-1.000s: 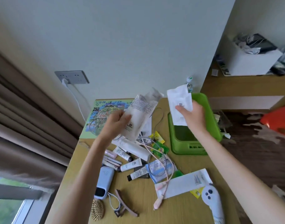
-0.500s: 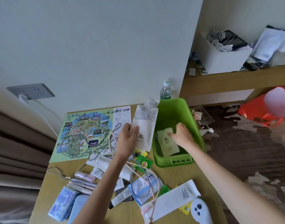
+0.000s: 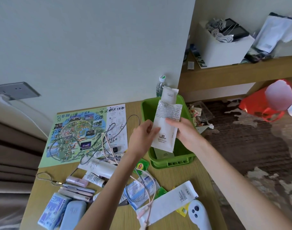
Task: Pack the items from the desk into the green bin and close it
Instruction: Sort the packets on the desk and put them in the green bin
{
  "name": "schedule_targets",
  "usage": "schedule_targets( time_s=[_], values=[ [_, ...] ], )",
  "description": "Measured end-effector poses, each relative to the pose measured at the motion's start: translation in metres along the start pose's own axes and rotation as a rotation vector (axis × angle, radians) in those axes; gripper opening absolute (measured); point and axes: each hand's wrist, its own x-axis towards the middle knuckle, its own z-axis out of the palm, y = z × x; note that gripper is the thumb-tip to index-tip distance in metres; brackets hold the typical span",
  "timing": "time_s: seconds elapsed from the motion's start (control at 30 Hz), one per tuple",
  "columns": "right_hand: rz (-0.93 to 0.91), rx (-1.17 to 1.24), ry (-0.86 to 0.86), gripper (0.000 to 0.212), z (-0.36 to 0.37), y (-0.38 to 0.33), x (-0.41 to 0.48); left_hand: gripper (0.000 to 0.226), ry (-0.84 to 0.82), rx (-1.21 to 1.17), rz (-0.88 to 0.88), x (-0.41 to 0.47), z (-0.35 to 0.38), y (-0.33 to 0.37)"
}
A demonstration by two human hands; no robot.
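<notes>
from the head camera you see both your hands over the green bin [image 3: 188, 158], which stands open on the right part of the desk [image 3: 183, 180]. your left hand [image 3: 142, 135] pinches the left edge of the white packets [image 3: 165, 128] between thumb and fingers. your right hand [image 3: 186, 132] grips their right edge, fingers laid across the front. the packets stand almost upright above the bin. one pale packet [image 3: 163, 154] lies inside. tubes [image 3: 94, 177], cables [image 3: 108, 143] and a map sheet [image 3: 85, 130] lie left of the bin.

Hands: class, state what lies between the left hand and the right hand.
Head view: two overlapping white packets, gripped by the left hand and right hand, above the green bin.
</notes>
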Motion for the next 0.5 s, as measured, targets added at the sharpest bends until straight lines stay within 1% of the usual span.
schedule_targets(
  time_s=[0.07,0.13,0.2,0.23,0.33,0.4,0.5],
  values=[
    [0.01,0.004,-0.051,0.033,-0.002,-0.002,0.001,0.027,0.002,0.071,0.014,0.001,-0.001,-0.001],
    [0.005,-0.043,-0.046,0.031,-0.004,-0.003,0.004,0.023,0.036,0.178,0.02,0.001,-0.002,-0.007],
    [-0.008,-0.146,0.023,0.028,-0.009,-0.002,0.01,0.018,0.094,0.262,0.003,-0.002,-0.004,-0.018],
    [-0.012,-0.223,0.074,0.026,-0.012,0.0,0.014,0.016,0.112,0.264,-0.02,-0.004,-0.004,-0.023],
    [0.031,-0.458,0.182,0.022,-0.015,0.014,0.03,0.026,0.106,0.125,-0.119,-0.008,-0.004,-0.033],
    [0.089,-0.563,0.195,0.023,-0.012,0.029,0.04,0.029,0.086,0.011,-0.152,-0.007,-0.004,-0.037],
    [0.196,-0.667,0.167,0.033,-0.004,0.051,0.052,0.03,0.071,-0.052,-0.162,-0.006,-0.003,-0.043]
  ],
)
